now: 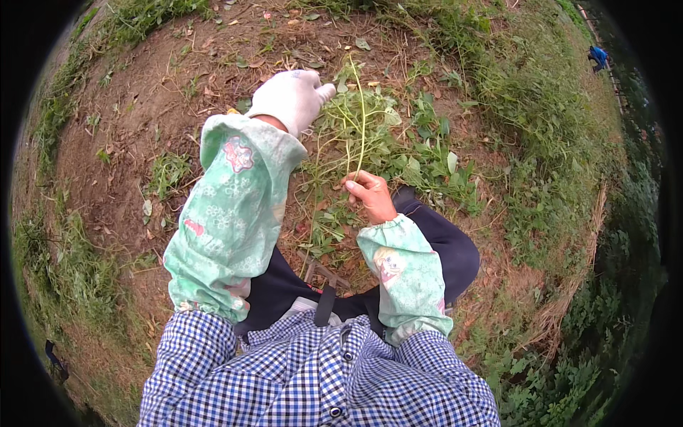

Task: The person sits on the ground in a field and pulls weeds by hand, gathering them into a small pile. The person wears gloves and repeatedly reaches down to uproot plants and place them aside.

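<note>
My right hand, bare, pinches the lower end of a thin green plant stem between thumb and fingers. The stem stands up from the grip and curves toward the top of the view. My left hand wears a white glove and is up and to the left, beside a heap of leafy green plants. Its fingers are curled, with one pointing right; whether they hold anything is hidden. Green patterned sleeve covers reach over both forearms.
More cut or pulled greenery lies right of the heap. Brown soil with dry leaves spreads left. Dense weeds grow along the right. A person in blue is far off at the upper right. Part of a wooden frame shows between my legs.
</note>
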Tool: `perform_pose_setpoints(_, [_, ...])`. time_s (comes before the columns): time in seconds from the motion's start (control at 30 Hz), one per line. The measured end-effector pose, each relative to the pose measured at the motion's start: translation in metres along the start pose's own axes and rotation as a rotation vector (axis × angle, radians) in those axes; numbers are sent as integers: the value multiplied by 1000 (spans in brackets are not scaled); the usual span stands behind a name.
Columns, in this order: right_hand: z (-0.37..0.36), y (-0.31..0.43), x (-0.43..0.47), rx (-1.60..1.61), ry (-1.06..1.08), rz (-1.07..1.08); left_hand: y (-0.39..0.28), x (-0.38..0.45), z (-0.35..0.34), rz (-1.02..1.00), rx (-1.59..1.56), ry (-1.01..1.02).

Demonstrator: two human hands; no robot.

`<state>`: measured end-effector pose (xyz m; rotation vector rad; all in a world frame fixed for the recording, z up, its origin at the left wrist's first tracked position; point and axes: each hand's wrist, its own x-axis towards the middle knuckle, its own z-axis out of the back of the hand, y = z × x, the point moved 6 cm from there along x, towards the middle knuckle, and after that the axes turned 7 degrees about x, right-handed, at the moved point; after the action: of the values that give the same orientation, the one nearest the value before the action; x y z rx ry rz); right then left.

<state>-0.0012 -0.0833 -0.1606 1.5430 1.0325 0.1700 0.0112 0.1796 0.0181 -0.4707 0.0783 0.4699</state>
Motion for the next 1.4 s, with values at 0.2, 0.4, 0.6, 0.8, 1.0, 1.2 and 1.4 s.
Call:
perform_pose_setpoints(0.2, [-14, 35, -55, 113, -12, 121, -6, 11, -166, 225, -559, 625])
perform_pose_setpoints(0.4, [-41, 0, -104, 41, 244, -112, -19, -13, -229, 461, -1111, 663])
perform_pose_setpoints(0.6, [-18, 20, -117, -76, 27, 102, -65, -23, -133, 75, -1269, 368])
perform_pose_setpoints(0.8, [-3, 60, -126, 209, -228, 378, -59, -31, -105, 66, -1272, 322])
perform_pose_setpoints(1.0, [36, 126, -115, 324, -384, 575, -93, -38, -81, -27, -1624, 363])
perform_pose_setpoints(1.2, [92, 188, -89, 520, -581, 799, -97, -33, -62, 77, -1477, 156])
perform_pose_setpoints(1.4, [118, 220, -63, 795, -271, 797, -83, -18, -62, 162, -1483, 1])
